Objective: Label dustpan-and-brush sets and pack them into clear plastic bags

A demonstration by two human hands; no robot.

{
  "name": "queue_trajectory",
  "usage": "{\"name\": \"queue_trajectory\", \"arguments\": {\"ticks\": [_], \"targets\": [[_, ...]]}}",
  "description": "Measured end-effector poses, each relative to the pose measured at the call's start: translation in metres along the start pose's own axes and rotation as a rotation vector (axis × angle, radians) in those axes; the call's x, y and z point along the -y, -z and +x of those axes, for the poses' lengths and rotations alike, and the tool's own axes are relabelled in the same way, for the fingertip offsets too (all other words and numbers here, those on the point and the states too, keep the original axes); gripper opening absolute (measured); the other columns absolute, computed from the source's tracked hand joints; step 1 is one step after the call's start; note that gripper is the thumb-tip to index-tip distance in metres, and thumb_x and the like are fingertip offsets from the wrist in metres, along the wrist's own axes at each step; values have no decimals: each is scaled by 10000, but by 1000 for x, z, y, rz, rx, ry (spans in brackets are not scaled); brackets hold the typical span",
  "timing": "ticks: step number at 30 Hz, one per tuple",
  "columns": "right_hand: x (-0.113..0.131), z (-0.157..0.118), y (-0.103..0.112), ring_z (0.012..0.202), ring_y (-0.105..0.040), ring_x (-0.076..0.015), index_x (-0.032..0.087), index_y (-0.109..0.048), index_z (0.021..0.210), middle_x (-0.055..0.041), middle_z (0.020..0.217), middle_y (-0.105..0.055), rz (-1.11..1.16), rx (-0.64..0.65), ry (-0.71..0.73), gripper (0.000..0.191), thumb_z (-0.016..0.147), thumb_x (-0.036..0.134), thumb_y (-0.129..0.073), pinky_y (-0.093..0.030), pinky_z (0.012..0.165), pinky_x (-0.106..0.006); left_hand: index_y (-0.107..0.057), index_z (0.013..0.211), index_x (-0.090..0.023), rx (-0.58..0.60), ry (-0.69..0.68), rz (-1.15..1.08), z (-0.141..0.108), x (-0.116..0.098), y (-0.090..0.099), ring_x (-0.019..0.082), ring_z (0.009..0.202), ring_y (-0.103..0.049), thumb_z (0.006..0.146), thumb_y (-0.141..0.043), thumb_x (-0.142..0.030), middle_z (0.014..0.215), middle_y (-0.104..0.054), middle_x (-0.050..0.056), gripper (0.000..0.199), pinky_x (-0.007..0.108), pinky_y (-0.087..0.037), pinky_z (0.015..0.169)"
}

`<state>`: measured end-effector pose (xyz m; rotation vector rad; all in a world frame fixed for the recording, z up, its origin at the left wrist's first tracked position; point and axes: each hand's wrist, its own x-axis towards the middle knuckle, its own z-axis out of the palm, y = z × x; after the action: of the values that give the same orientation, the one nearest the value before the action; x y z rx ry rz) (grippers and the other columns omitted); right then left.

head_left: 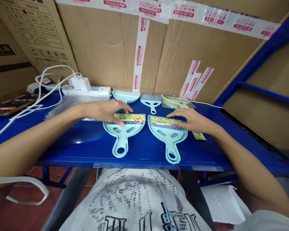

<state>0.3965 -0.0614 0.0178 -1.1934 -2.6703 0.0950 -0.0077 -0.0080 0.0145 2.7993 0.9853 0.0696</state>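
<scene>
Two light-teal dustpan-and-brush sets lie side by side on the blue table (86, 142), handles toward the front edge. Each set has a yellow-green label across its bristles. On the left set (121, 136), my left hand (108, 110) rests at the label's left part with thumb and fingers apart. My right hand (191, 120) is spread at the right end of the right set (168, 138), its fingertips by the label. Behind them are a loose dustpan (126, 96), a small brush (151, 102) and a green set in clear plastic (174, 101).
A power strip (98, 91) with white chargers and cables, plastic bags (69, 104) and a phone (12, 104) are at the left. A small label (199, 136) lies right of the right set. Cardboard (110, 48) stands behind; a blue frame bar (250, 64) rises at right.
</scene>
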Motion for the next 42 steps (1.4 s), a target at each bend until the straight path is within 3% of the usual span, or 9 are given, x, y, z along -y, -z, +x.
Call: {"name": "queue_trajectory", "arguments": {"ticks": [7,13,32,42], "targets": [[1,-3,0,1358,-605,-364,273,-530,1614,-134,1525,-639,53,131,-24,876,901,762,-672,-459,1153,-529,-550,1553,-167,34,27,-14,0,-2,2,320,1383,-627,899,-739,-594,1554,-617,154,804,378,-480,1146],[2,-6,1,1437,-535,-398,329,-344,1709,-126,1619,-544,62,199,-34,1080,818,782,-754,-419,1196,-563,-506,1588,-172,76,44,-21,-1,-4,3,315,1414,-608,936,-692,-591,1598,-580,149,798,367,-475,1156],[6,-5,1,1457,-539,-369,354,-412,1678,-87,1637,-546,46,141,1,946,872,733,-731,-419,1217,-564,-485,1600,-165,89,24,-42,0,-2,2,305,1421,-607,945,-689,-578,1612,-564,156,801,375,-482,1163],[5,-4,0,1443,-548,-375,304,-449,1664,-122,1597,-575,53,157,-30,971,853,754,-735,-419,1214,-558,-503,1588,-172,80,21,-64,0,-2,0,305,1401,-621,943,-685,-609,1589,-589,151,800,355,-490,1144]]}}
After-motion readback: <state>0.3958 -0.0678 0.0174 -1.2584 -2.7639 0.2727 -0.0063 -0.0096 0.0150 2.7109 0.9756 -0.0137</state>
